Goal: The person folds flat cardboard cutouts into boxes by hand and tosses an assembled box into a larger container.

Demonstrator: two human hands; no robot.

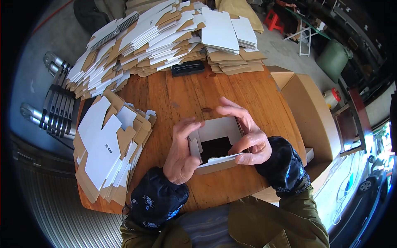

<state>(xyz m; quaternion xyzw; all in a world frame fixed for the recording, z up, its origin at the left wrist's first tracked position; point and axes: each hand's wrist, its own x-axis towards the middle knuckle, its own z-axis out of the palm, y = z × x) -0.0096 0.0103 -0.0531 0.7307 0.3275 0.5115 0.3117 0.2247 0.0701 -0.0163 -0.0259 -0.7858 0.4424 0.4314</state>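
A small cardboard box [221, 129], white inside and brown outside, stands partly folded near the front of the wooden table [169, 97]. Something black lies in it. My left hand [180, 151] is around the box's left side, fingers along the left flap and thumb near the front corner. My right hand [250, 142] holds the right side, with the thumb at the front edge and a finger reaching inside. A pile of flat box blanks [105, 146], the top one printed "PAP 20", lies left of my left hand.
Large stacks of flat blanks [161, 35] cover the table's far side, with a black tray [188, 68] before them. A big open carton [314, 111] stands right of the table. Farther back are a red stool [273, 20] and a person [286, 5].
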